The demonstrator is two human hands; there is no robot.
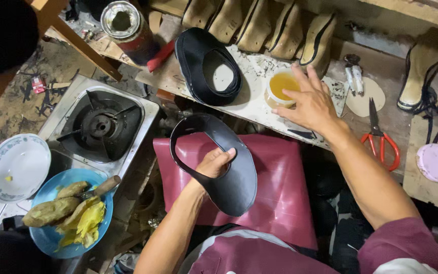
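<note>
Left hand [214, 162] pinching black shoe upper [229, 172]; right hand [310, 104], fingers spread, reaching into open glue cup [282, 87], risking tipping, spilling.

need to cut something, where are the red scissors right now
In the head view the red-handled scissors lie on the workbench at the right, just right of the person's right hand.

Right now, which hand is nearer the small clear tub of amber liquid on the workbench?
Right. The right hand rests on the small clear tub of amber liquid, fingers at its rim. The left hand is well below it, holding the black leather shoe upper.
</note>
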